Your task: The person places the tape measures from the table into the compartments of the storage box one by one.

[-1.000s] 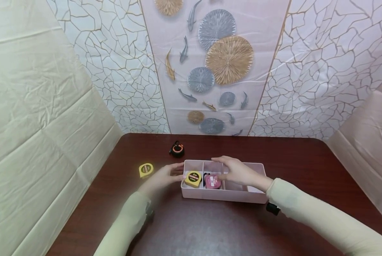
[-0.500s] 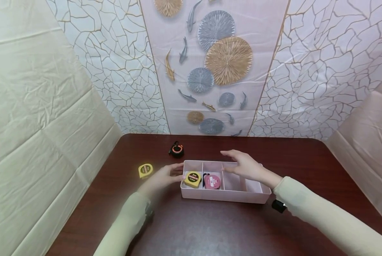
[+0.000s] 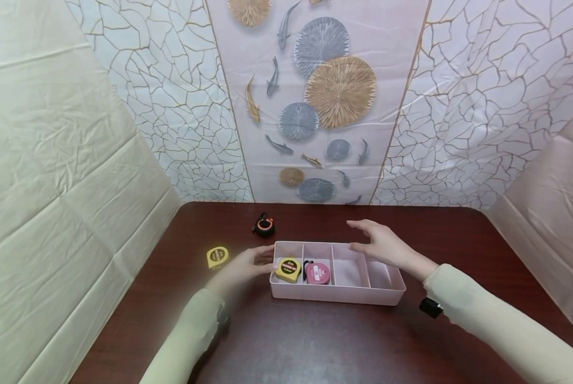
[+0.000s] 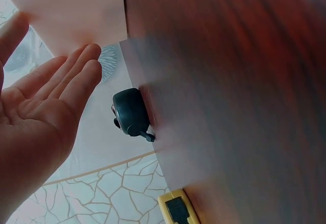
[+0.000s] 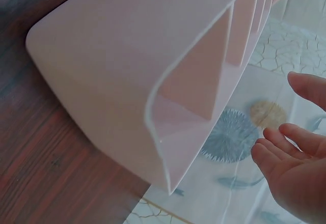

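"2m" on boxed yellow tape measure (image 3: 288,270)

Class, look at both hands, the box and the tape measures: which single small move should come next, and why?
Probably the left hand, now at the left end of the box, should reach for the loose yellow tape. It lies on the table close to that hand, and the third compartment from the left looks empty, while the first two hold tapes.
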